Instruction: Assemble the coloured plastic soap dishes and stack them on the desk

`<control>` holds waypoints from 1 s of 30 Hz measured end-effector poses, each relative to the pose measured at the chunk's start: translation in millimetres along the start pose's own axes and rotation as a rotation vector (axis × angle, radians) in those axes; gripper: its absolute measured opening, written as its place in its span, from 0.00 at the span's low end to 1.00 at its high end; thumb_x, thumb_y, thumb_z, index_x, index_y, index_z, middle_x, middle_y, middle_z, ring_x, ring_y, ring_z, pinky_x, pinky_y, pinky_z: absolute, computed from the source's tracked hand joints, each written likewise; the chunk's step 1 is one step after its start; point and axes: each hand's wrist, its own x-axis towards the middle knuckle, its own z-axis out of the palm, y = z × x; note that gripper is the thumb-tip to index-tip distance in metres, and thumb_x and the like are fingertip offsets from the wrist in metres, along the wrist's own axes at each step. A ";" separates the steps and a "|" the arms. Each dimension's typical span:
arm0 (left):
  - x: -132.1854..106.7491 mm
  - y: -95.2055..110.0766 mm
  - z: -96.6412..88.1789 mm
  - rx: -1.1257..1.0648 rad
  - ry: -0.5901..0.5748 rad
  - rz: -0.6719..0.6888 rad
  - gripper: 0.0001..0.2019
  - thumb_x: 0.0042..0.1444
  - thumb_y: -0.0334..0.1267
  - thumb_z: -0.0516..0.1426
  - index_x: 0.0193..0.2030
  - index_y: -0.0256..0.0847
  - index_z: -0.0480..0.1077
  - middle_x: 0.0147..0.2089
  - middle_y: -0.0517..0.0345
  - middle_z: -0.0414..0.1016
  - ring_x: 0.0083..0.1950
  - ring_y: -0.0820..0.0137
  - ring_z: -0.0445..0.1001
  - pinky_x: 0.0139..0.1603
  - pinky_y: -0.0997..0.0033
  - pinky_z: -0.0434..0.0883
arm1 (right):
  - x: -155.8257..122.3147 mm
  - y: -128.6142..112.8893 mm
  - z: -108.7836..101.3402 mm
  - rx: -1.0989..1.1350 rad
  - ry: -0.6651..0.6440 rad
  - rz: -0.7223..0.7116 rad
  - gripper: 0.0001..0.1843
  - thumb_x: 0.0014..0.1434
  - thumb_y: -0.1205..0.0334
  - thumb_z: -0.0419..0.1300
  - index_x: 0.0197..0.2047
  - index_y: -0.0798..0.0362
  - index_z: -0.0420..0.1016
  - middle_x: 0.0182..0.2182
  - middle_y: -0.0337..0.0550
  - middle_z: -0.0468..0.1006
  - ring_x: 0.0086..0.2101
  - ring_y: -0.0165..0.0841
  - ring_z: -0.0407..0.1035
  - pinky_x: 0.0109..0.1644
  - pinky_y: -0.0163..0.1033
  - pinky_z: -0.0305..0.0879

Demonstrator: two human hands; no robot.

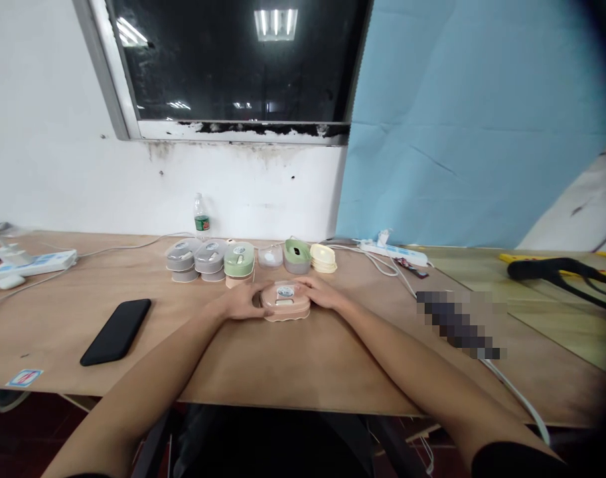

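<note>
A pink oval lidded box (286, 307) with a round label on its top rests on the table in front of me. My left hand (243, 302) curves around its left side, with the fingers at the back and the thumb at the front. At the right rear edge of the same box, my right hand (321, 292) grips the rim. Behind it stand grey lidded boxes (183, 255) in stacks and a green lidded box (239, 260). Beside those are a clear lid (271, 257), an open green-and-grey container (297, 259) and a stack of cream pieces (323, 259).
A black phone (116, 333) lies at left on the wooden table (287, 372). Power strips (36, 263) with cables sit on both sides. A plastic bottle (201, 218) stands by the wall. A pixelated dark object (456, 324) lies at right.
</note>
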 end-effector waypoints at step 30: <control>2.3 9.4 0.2 0.348 0.201 -0.053 0.40 0.47 0.68 0.52 0.64 0.49 0.57 0.60 0.49 0.65 0.51 0.53 0.71 0.48 0.59 0.66 | 3.8 21.7 12.6 -0.286 0.298 0.029 0.24 0.62 0.49 0.50 0.58 0.49 0.67 0.39 0.45 0.78 0.35 0.36 0.71 0.41 0.41 0.66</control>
